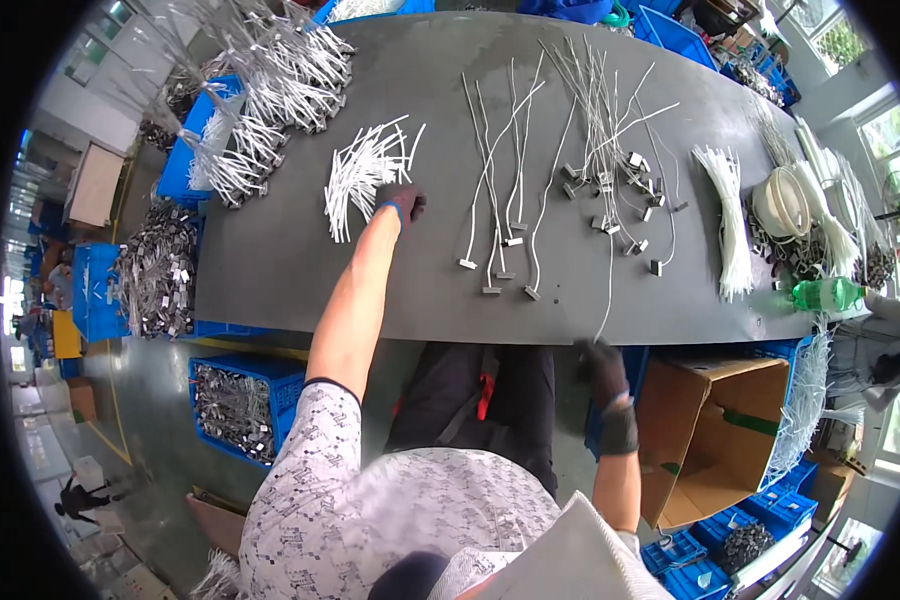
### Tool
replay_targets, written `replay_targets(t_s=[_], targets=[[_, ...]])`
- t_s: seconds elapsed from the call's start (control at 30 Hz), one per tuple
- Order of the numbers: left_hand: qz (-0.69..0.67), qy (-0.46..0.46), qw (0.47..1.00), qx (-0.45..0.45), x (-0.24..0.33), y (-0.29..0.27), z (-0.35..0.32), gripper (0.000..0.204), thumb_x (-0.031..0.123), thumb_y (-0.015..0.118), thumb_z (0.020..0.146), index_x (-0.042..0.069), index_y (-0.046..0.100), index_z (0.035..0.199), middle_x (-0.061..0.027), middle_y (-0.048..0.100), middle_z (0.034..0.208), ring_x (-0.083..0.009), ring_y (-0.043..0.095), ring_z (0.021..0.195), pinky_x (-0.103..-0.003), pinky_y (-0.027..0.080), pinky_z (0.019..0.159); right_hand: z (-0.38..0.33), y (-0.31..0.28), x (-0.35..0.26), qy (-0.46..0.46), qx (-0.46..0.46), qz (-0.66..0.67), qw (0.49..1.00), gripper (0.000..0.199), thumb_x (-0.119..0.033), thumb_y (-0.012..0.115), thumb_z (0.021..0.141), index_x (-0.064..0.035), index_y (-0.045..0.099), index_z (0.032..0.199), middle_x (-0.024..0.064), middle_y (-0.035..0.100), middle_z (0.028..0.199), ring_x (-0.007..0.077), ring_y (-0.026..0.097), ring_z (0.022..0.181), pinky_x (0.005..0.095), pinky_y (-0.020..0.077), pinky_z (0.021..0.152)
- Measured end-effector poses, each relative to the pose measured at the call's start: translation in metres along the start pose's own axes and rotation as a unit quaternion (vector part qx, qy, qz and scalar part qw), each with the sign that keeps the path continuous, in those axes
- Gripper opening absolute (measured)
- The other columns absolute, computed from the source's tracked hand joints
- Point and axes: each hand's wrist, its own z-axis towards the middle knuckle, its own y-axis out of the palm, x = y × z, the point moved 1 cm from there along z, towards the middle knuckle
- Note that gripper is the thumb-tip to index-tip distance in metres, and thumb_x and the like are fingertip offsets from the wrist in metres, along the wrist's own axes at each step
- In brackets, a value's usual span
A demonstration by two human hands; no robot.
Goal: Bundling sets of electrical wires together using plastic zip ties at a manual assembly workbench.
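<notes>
Sleeves [358, 172], white and slender, lie in a loose pile on the left half of the dark grey table [440, 310], with most of them pointing toward and away from us. Our left hand [405, 203], in a dark glove with a blue cuff, is at the right side of this pile. Its fingers appear curled together; we cannot tell whether they are clamped on a sleeve.

To the right of the pile, we find long thin leads [600, 140] spread over the table. Grey and white connectors [604, 183] terminate their near ends; on the right these ends are clustered, while on the left they lie spaced apart. One lead runs to the front edge, its tip near our right hand [602, 372]. This hand, also in a dark glove, is just below that edge; we cannot tell whether its fingers are apart, together or clamped on the lead.

Farther right, we observe a white bundle [732, 225] of thin strands and a green bottle [827, 294] on its side. Below the right front edge is a cardboard box [655, 420]. At upper left, a large heap [295, 85] of white-ended leads overlaps a blue bin [177, 165].
</notes>
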Motion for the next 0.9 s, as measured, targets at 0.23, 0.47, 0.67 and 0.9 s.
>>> replay_targets(t_s=[0.23, 0.47, 0.67, 0.9], targets=[[-0.327, -0.051, 0.909, -0.252, -0.072, 0.035, -0.102, 0.003, 0.006, 0.070, 0.089, 0.009, 0.069, 0.087, -0.0034, 0.069, 0.080, -0.0141, 0.068, 0.074, -0.031, 0.059, 0.069, -0.239, 0.032, 0.152, 0.193, 0.016, -0.509, 0.839, 0.020, -0.020, 0.055, 0.095, -0.0067, 0.068, 0.101, 0.0192, 0.071, 0.094, 0.0391, 0.070, 0.087, 0.0490, 0.0549, 0.074], [-0.304, -0.014, 0.895, -0.326, -0.089, 0.166, -0.246, 0.006, 0.010, 0.065, 0.096, 0.007, 0.063, 0.100, -0.0114, 0.070, 0.092, -0.0291, 0.072, 0.079, -0.046, 0.063, 0.074, -0.213, 0.045, 0.132, 0.065, 0.095, -0.413, 0.904, 0.020, -0.018, 0.051, 0.096, -0.0095, 0.068, 0.103, 0.0207, 0.070, 0.095, 0.0445, 0.067, 0.092, 0.0528, 0.0534, 0.075], [-0.417, 0.253, 0.863, -0.132, -0.026, 0.144, -0.290, 0.013, 0.013, 0.058, 0.102, 0.000, 0.059, 0.101, -0.0121, 0.070, 0.089, -0.0227, 0.072, 0.070, -0.037, 0.064, 0.065, -0.193, 0.035, 0.106, 0.123, 0.052, -0.461, 0.877, 0.021, -0.023, 0.054, 0.094, -0.0072, 0.067, 0.099, 0.0226, 0.071, 0.097, 0.0444, 0.068, 0.096, 0.0535, 0.0550, 0.080], [-0.239, 0.258, 0.914, -0.204, -0.035, 0.115, -0.308, 0.019, 0.020, 0.063, 0.100, 0.001, 0.063, 0.097, -0.0081, 0.071, 0.083, -0.0162, 0.070, 0.068, -0.032, 0.059, 0.061, -0.208, 0.033, 0.141, 0.113, 0.082, -0.432, 0.891, 0.023, -0.023, 0.054, 0.094, -0.0063, 0.068, 0.100, 0.0232, 0.071, 0.099, 0.0444, 0.068, 0.098, 0.0541, 0.0546, 0.081]])
